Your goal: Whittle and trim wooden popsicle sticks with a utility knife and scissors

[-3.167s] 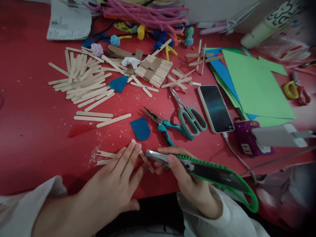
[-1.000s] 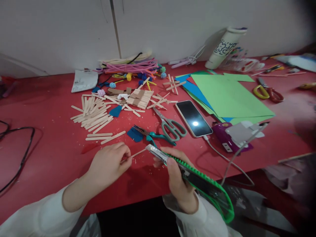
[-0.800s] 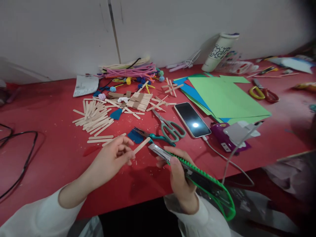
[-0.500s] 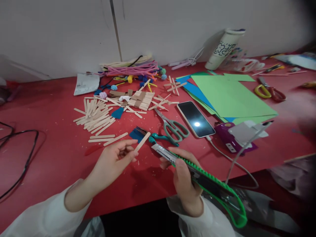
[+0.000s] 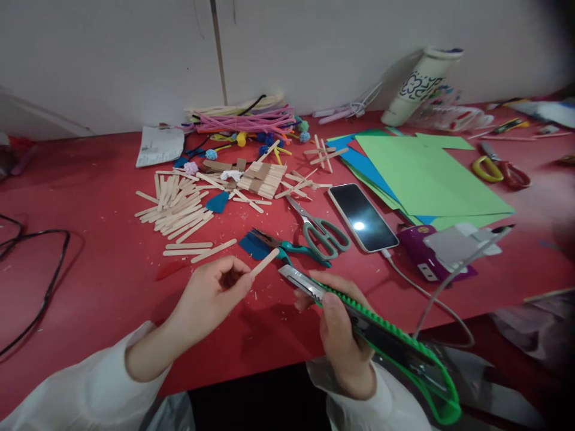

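Observation:
Between thumb and fingers, my left hand (image 5: 211,293) pinches a wooden craft stick (image 5: 266,262) that points up and to the right. My right hand (image 5: 339,329) is wrapped round a green and black utility knife (image 5: 395,341), its silver blade (image 5: 300,280) out and aimed up-left toward the stick. Blade and stick look apart. Just beyond them lie teal-handled pliers (image 5: 291,250) and a piece of blue paper (image 5: 254,244). Grey-handled scissors (image 5: 326,233) rest further back. To the left is a loose pile of craft sticks (image 5: 175,206).
A phone (image 5: 363,216) on a cable lies right of centre, beside a purple power socket (image 5: 420,254). Behind are green paper sheets (image 5: 431,173), a tumbler (image 5: 420,87) and a pipe cleaner bundle (image 5: 247,120). A black cable (image 5: 54,287) curls at the left.
The view has shifted slightly, moving the table's contents a little in the picture. My left fingers have closed up nearer round the stick, so less of it shows. The knife stays in my right hand.

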{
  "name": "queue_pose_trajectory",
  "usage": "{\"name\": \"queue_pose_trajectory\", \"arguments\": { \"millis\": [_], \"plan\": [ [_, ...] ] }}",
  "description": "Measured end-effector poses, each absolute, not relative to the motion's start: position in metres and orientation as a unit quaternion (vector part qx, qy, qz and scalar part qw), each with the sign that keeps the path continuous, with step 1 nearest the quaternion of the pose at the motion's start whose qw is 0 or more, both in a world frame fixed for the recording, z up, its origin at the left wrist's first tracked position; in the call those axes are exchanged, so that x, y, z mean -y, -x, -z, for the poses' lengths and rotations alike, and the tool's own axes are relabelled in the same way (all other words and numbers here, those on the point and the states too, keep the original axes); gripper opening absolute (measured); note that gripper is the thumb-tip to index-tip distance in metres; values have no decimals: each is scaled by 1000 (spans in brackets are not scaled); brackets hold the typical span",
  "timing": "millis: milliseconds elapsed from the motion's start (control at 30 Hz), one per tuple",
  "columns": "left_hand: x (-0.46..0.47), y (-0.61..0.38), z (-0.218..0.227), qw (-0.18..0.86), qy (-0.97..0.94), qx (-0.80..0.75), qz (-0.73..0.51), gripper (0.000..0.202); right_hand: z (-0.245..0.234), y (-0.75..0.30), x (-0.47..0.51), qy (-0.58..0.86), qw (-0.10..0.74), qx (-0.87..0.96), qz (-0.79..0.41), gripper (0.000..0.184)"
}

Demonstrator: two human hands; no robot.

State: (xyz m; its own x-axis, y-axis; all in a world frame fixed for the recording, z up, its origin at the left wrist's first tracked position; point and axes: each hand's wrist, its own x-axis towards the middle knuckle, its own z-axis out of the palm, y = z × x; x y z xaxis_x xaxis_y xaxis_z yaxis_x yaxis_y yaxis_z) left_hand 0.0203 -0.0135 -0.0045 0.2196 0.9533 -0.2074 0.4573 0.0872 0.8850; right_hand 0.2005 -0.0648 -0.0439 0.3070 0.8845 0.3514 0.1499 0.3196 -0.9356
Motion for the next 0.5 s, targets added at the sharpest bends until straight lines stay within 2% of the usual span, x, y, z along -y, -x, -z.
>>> {"name": "queue_pose_trajectory", "arguments": {
  "millis": [167, 267, 367, 500],
  "plan": [
    [12, -20, 10, 680, -469, -484, -288, 25, 46, -197, 66, 498, 643, 503, -294, 22],
    [13, -21, 14, 783, -350, -410, -312, 21, 42, -191, 68, 493, 655, 490, -297, 23],
    [13, -24, 15, 831, -266, -375, -314, 17, 35, -184, 69, 479, 655, 507, -292, 23],
    [14, -24, 15, 862, -214, -352, -296, 24, 25, -181, 63, 462, 619, 557, -305, 23]
  ]
}}
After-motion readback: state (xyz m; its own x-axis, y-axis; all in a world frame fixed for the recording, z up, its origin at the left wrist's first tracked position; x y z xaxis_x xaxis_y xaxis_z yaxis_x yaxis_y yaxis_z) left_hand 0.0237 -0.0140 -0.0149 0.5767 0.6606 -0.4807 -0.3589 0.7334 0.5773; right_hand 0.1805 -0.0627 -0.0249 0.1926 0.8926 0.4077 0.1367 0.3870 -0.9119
